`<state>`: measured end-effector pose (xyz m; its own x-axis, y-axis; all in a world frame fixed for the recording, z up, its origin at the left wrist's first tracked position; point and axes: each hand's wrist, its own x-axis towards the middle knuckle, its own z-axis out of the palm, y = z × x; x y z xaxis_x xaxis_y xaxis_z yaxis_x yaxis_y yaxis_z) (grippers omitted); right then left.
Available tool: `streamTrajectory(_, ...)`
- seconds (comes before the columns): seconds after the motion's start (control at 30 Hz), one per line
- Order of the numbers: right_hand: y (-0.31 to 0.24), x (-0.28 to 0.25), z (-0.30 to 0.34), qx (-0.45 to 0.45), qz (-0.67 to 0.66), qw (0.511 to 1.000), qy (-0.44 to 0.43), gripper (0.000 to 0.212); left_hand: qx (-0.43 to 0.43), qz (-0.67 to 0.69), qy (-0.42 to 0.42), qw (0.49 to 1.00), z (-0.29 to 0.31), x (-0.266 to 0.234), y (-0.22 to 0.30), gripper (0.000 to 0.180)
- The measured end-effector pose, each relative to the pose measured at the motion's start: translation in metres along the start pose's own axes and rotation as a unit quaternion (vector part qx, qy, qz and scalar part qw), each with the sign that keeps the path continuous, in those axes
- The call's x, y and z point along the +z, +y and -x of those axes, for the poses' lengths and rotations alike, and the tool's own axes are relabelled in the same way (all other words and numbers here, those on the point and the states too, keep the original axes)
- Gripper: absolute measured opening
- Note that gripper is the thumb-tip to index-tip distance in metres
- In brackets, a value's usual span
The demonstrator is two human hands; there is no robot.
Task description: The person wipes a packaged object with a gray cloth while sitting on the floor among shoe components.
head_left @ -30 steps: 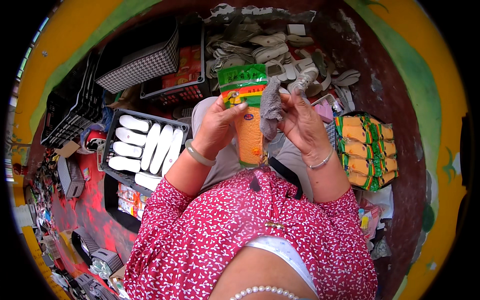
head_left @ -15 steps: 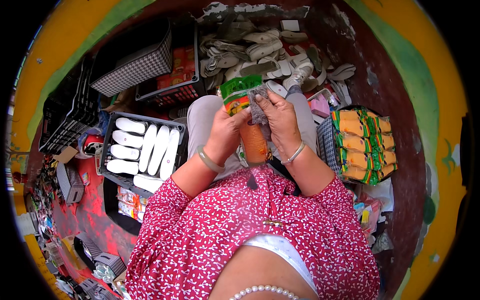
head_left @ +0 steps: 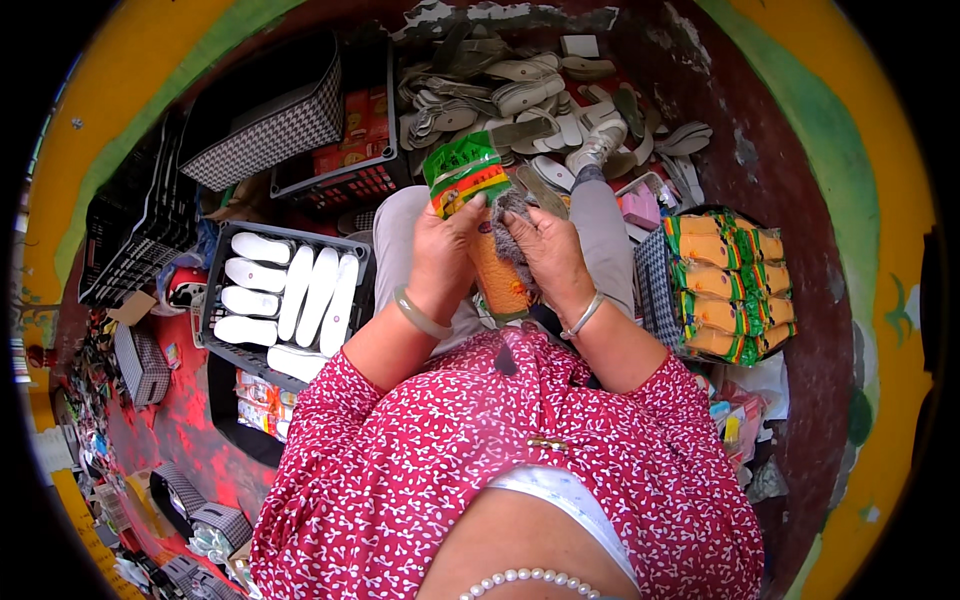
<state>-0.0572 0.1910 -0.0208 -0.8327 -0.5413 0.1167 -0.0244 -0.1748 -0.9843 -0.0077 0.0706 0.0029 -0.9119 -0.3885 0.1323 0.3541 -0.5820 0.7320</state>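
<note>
Above my lap, my left hand (head_left: 446, 248) grips a clear packet of orange insoles (head_left: 499, 272) by its side, thumb near the green, red and yellow top. The packet tilts, its printed end up and to the left. A crumpled grey-brown cloth (head_left: 511, 226) is pinched in my right hand (head_left: 556, 262) and lies against the packet's right side. Part of the packet is hidden behind the cloth and my fingers. To my right, similar orange packets (head_left: 712, 285) stand stacked in a checked basket (head_left: 655, 290).
White insoles (head_left: 317, 300) fill a black crate (head_left: 365, 270) on my left. Behind it are a houndstooth bin (head_left: 265, 140) and a black crate with red packages (head_left: 366, 120). Loose insoles (head_left: 520, 90) lie heaped ahead. A pink item (head_left: 640, 208) sits beside my right leg.
The packet has tilted, its top swinging left and slightly up. My right hand, with the cloth, has moved down along the packet's right side.
</note>
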Motion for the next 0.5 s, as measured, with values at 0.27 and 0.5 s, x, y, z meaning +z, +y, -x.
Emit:
streamTrajectory(0.27, -0.013, -0.01, 0.015, 0.041, 0.036, 0.996, -0.066, 0.028, 0.033, 0.005, 0.003, 0.999, -0.009, 0.006, 0.024, 0.023)
streamTrajectory(0.5, -0.011, -0.009, 0.036, 0.038, -0.017, 0.999, -0.03, 0.026, -0.026, 0.023, -0.01, 0.999, -0.013, 0.0, 0.027, 0.023)
